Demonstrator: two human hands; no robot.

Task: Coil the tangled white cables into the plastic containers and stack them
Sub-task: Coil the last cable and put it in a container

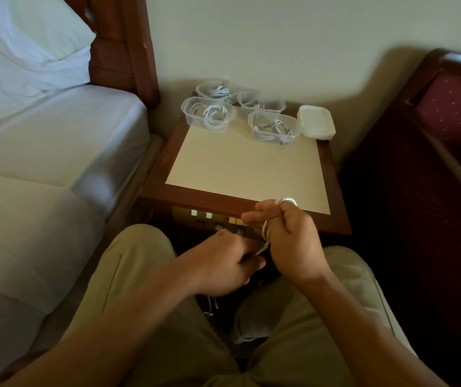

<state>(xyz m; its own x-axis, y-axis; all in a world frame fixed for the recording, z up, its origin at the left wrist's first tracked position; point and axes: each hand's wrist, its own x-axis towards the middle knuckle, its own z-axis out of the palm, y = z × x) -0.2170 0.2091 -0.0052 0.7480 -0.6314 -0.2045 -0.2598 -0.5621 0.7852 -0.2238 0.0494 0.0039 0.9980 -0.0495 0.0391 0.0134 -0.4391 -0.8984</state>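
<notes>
A white cable (pixel 266 231) is looped around the fingers of my right hand (pixel 290 238), which is held up in front of the nightstand's near edge. My left hand (pixel 223 263) pinches the cable's lower end just below and to the left. Several clear plastic containers stand at the back of the nightstand (pixel 240 169), each with a coiled white cable inside: one at the left (pixel 208 114), one behind it (pixel 214 92), one at the back right (pixel 260 103) and one at the front right (pixel 274 129).
A stack of white lids (pixel 316 122) sits at the nightstand's back right corner. A bed (pixel 42 152) with white sheets lies to the left, a dark red chair (pixel 433 152) to the right. A switch panel (pixel 212 219) lines the nightstand's front. More cable hangs between my knees.
</notes>
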